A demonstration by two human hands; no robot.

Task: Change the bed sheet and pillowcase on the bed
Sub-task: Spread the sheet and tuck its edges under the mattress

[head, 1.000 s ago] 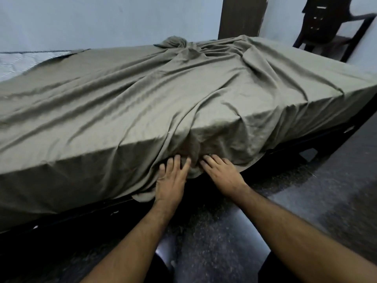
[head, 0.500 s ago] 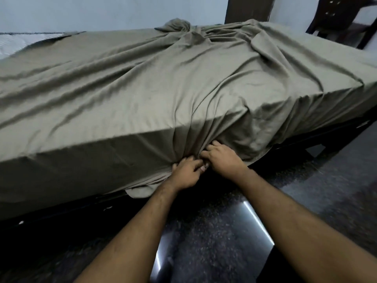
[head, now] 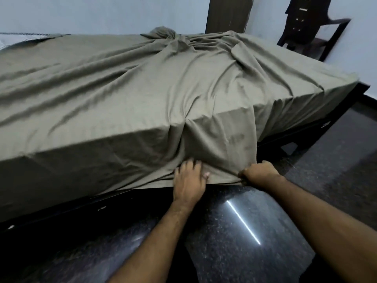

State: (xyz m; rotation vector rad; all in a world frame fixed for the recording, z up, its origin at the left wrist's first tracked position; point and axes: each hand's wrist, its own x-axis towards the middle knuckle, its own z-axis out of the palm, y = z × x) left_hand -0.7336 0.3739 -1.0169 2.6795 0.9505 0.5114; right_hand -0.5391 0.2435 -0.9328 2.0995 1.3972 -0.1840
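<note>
Olive bed sheet [head: 163, 94] under both hands [head: 224, 176]

Pale blue-grey wall [head: 98, 15] spans 10 to 12 o'clock. Dark wooden door or panel [head: 228, 14] at 12 o'clock. Dark chair [head: 310, 27] at 1 o'clock, against the wall. Floor [head: 234, 252]: dark speckled polished stone, 3 to 7 o'clock, with one bright streak of reflected light [head: 243, 222] at 6 o'clock.

Bed [head: 334, 111] on dark floor [head: 255, 211], draped with wrinkled olive sheet [head: 142, 99] hanging over its near edge.
</note>
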